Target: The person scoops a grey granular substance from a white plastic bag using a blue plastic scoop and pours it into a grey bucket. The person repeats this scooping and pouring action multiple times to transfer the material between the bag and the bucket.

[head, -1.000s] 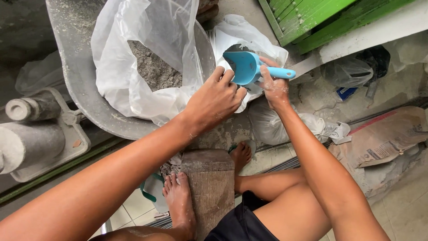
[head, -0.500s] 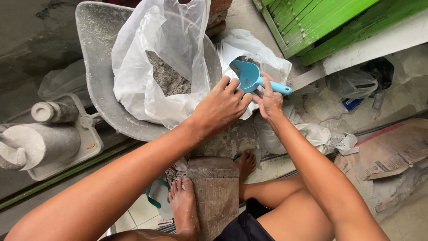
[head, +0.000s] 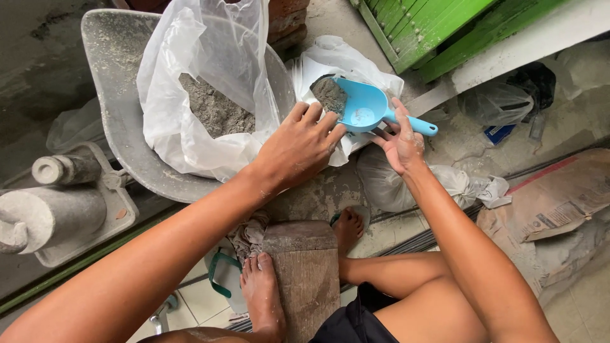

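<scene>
A: Taking the grey basin [head: 121, 146] as the landmark, what lies to its left?

B: Two grey stone cylinders [head: 47, 203] on a tray, just beside the basin's lower left edge. Inside the basin sits one clear plastic bag [head: 210, 70], propped open by the basin's wall, probably so the grey powder [head: 213, 111] in it stays put.

A: And the person's hands?

B: The left hand [head: 298, 149] lies at the basin's right rim, fingers together and pressed flat against the white bag [head: 356, 60] just right of the basin, seemingly to steady its mouth. The right hand [head: 400, 143], further right, pinches the handle of one blue scoop [head: 362, 108] between thumb and fingers, its other fingers spread. The scoop is tilted over the white bag, with powder at its front lip.

A: Anything else to count?

B: Below the basin, one wooden block [head: 305, 273] between two bare feet; well right of it, one green panel [head: 438, 28] and one paper sack [head: 559, 203].
</scene>
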